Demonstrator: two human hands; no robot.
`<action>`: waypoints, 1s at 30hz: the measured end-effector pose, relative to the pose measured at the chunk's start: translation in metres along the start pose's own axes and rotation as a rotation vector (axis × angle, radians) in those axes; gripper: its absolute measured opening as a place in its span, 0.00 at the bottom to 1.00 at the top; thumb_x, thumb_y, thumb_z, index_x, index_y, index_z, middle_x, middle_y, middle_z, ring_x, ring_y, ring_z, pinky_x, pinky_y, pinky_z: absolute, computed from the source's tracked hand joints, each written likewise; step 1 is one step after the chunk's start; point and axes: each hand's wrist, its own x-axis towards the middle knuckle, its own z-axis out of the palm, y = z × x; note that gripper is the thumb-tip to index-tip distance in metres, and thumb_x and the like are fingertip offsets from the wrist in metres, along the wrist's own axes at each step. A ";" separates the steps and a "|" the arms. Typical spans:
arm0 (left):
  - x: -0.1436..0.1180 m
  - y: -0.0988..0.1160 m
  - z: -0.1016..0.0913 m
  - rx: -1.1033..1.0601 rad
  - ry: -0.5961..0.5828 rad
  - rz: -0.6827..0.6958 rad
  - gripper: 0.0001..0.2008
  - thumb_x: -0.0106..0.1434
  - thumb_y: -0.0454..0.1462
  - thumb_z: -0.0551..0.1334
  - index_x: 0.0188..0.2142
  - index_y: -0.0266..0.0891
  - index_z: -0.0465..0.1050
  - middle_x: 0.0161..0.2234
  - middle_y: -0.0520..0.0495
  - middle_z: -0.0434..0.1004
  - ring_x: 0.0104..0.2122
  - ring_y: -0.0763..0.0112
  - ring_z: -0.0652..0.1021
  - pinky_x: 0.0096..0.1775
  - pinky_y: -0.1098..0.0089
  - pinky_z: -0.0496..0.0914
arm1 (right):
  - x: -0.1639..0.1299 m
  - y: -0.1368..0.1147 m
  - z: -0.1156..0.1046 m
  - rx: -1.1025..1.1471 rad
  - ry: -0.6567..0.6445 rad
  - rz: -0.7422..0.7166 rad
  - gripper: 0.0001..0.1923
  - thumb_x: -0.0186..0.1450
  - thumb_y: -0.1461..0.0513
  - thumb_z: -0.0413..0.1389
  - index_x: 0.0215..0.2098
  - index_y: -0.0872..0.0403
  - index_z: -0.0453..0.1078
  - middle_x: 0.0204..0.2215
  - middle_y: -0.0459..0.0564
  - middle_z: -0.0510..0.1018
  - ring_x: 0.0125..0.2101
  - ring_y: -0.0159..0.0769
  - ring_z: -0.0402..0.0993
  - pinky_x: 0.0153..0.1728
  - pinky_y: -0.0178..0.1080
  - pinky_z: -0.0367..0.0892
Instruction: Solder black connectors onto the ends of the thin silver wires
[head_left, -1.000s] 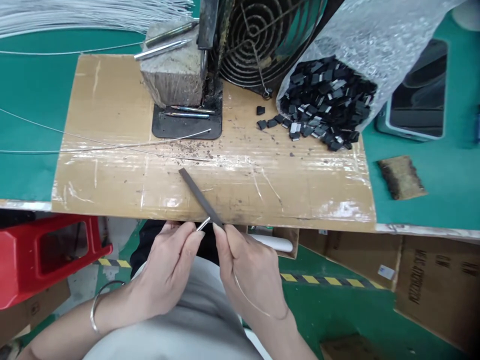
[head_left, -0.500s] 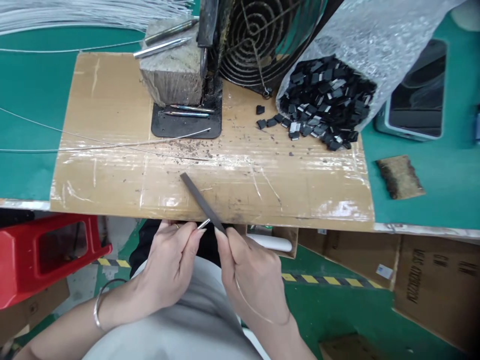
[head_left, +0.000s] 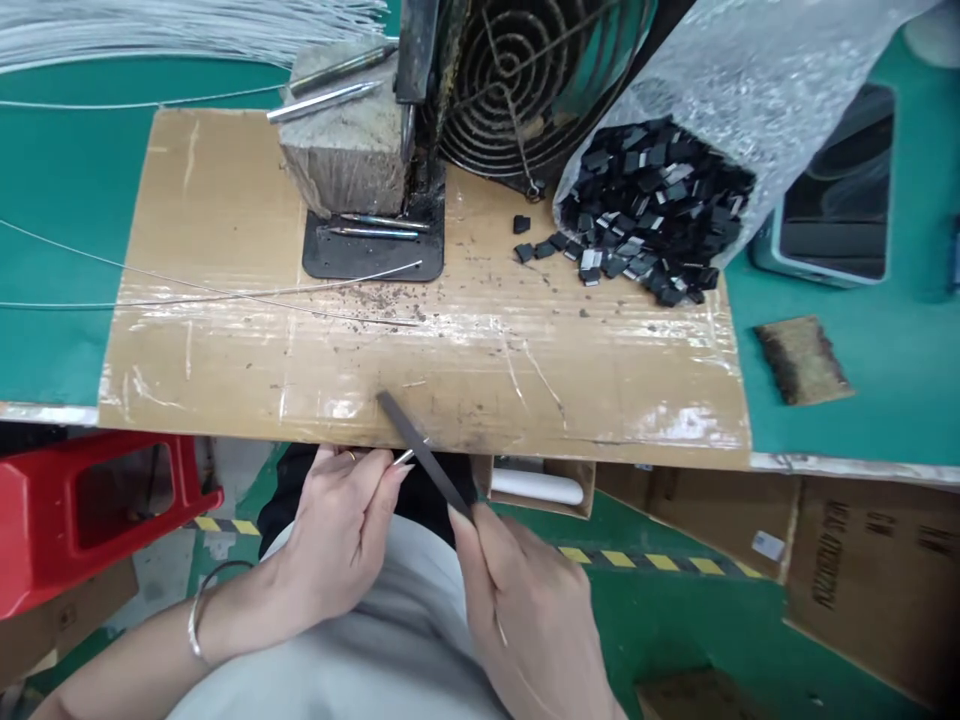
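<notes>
Steel-grey and flat, the narrow metal file (head_left: 424, 452) slants from the right hand (head_left: 536, 610), whose grip is closed on its lower end, so its face crosses the thin silver pin tip (head_left: 405, 457) pinched in the left hand (head_left: 341, 535) at nine o'clock, off the cardboard-covered counter (head_left: 600, 400) edge.

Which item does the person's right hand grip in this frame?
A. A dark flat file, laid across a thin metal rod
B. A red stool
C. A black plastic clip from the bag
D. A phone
A: the right hand grips the dark flat file, whose blade crosses the tip of the thin metal rod pinched in the left hand.
</notes>
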 end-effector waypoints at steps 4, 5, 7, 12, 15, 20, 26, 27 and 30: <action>0.000 -0.001 0.001 -0.030 0.009 -0.007 0.16 0.74 0.28 0.50 0.28 0.43 0.53 0.22 0.58 0.58 0.23 0.70 0.62 0.35 0.67 0.58 | 0.002 0.001 0.001 -0.007 0.016 -0.005 0.24 0.81 0.61 0.40 0.28 0.52 0.65 0.16 0.43 0.71 0.16 0.31 0.68 0.21 0.36 0.56; -0.001 -0.002 0.001 -0.042 0.008 -0.013 0.16 0.74 0.28 0.50 0.28 0.43 0.54 0.22 0.58 0.58 0.23 0.71 0.61 0.35 0.67 0.58 | 0.005 0.001 0.002 -0.006 0.018 -0.007 0.25 0.81 0.61 0.40 0.27 0.52 0.64 0.16 0.43 0.70 0.16 0.31 0.67 0.20 0.36 0.55; -0.001 -0.002 0.000 -0.071 -0.001 -0.023 0.17 0.75 0.28 0.50 0.28 0.43 0.54 0.22 0.59 0.57 0.23 0.71 0.61 0.35 0.68 0.58 | 0.008 0.001 0.004 0.004 0.015 -0.009 0.26 0.81 0.61 0.40 0.26 0.52 0.64 0.15 0.43 0.69 0.15 0.30 0.65 0.20 0.37 0.54; -0.001 0.000 -0.002 -0.144 -0.028 -0.071 0.18 0.75 0.29 0.50 0.28 0.43 0.52 0.22 0.58 0.54 0.24 0.71 0.59 0.35 0.68 0.57 | 0.000 0.000 0.000 0.005 -0.018 0.006 0.24 0.81 0.61 0.40 0.28 0.52 0.65 0.16 0.43 0.70 0.16 0.30 0.67 0.21 0.35 0.57; -0.001 0.002 -0.002 -0.207 -0.041 -0.101 0.18 0.76 0.30 0.50 0.27 0.43 0.52 0.22 0.59 0.54 0.25 0.71 0.58 0.35 0.67 0.57 | 0.004 0.001 0.003 0.006 0.004 -0.004 0.25 0.81 0.61 0.40 0.27 0.52 0.65 0.16 0.43 0.70 0.16 0.31 0.67 0.21 0.36 0.55; 0.000 0.003 -0.003 -0.301 -0.059 -0.181 0.19 0.76 0.32 0.49 0.26 0.43 0.53 0.22 0.57 0.56 0.25 0.71 0.58 0.34 0.67 0.57 | 0.006 0.003 0.004 0.023 -0.003 -0.008 0.25 0.81 0.61 0.40 0.27 0.52 0.65 0.16 0.43 0.70 0.16 0.30 0.66 0.21 0.36 0.55; 0.000 0.004 -0.003 -0.395 -0.074 -0.231 0.20 0.77 0.34 0.49 0.25 0.42 0.53 0.22 0.57 0.55 0.25 0.71 0.58 0.34 0.67 0.58 | 0.003 0.003 0.007 0.017 0.009 -0.005 0.25 0.81 0.61 0.40 0.27 0.52 0.65 0.16 0.43 0.70 0.16 0.31 0.67 0.22 0.36 0.55; 0.001 0.005 -0.004 -0.415 -0.075 -0.238 0.20 0.77 0.35 0.49 0.25 0.42 0.54 0.22 0.57 0.55 0.24 0.71 0.58 0.33 0.67 0.58 | 0.005 0.003 0.009 0.020 0.020 -0.011 0.25 0.81 0.61 0.40 0.27 0.52 0.65 0.16 0.44 0.70 0.16 0.31 0.67 0.22 0.37 0.55; 0.002 0.005 -0.004 -0.446 -0.078 -0.273 0.21 0.77 0.36 0.49 0.24 0.42 0.54 0.22 0.57 0.55 0.24 0.72 0.58 0.32 0.67 0.58 | 0.005 0.003 0.008 0.030 0.017 -0.019 0.24 0.81 0.61 0.40 0.28 0.53 0.66 0.16 0.43 0.70 0.16 0.31 0.67 0.22 0.36 0.55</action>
